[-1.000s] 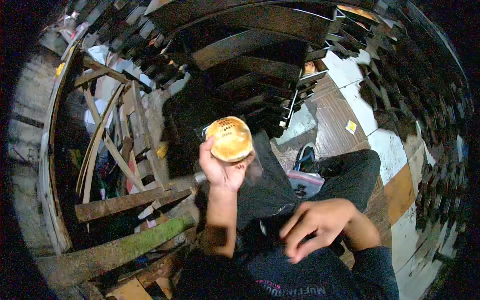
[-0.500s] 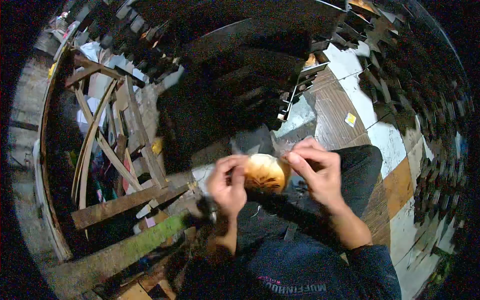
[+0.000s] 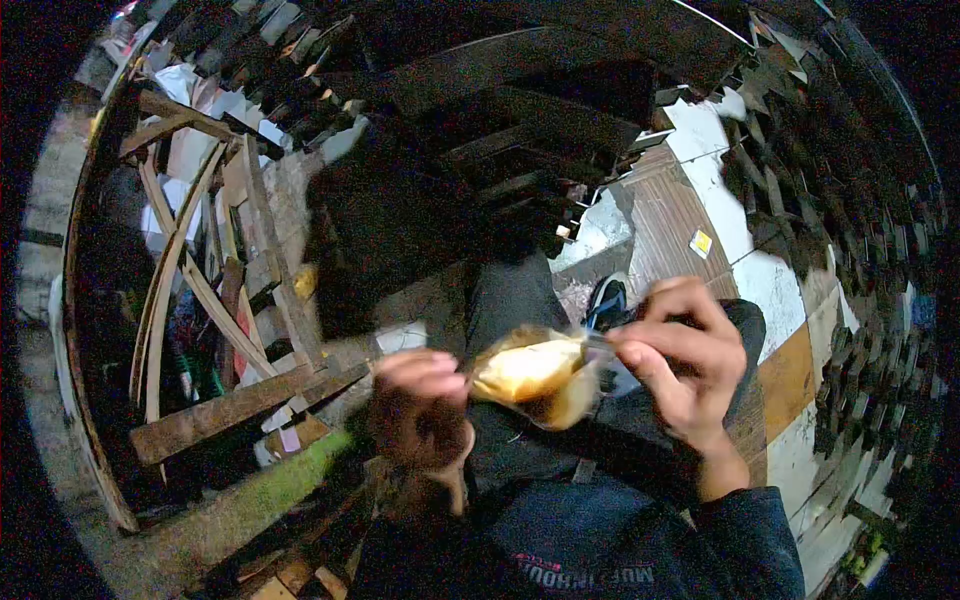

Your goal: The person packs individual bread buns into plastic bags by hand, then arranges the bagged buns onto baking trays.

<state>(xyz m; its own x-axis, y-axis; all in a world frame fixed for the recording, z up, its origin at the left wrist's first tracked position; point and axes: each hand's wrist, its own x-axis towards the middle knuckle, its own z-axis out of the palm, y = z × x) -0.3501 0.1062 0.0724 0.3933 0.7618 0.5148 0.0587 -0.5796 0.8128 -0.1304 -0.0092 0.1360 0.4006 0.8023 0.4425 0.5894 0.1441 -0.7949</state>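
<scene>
A bun (image 3: pixel 530 372), glossy, pale yellow to brown and blurred, hangs in front of my lap in what looks like a clear plastic bag. My right hand (image 3: pixel 690 360) pinches the gathered end of that bag (image 3: pixel 597 340) between thumb and forefinger. To the left, my left hand (image 3: pixel 425 410) has its fingers right by the bun's left side, smeared by motion; whether they grip the bag I cannot tell. Beneath the bun are my dark trousers (image 3: pixel 515 450).
Crossed wooden strips (image 3: pixel 215 300) and a mossy plank (image 3: pixel 240 500) lie at the left. A shoe (image 3: pixel 607 298) shows beyond my right hand. A small yellow-and-white packet (image 3: pixel 701 243) rests on the patchy tiled floor (image 3: pixel 785 290). Stacked dark pieces (image 3: pixel 870 360) line the right.
The bun has tilted and sunk slightly, showing a paler, brighter side. My right hand has moved right and my left hand left and down. A shoe has come into view.
</scene>
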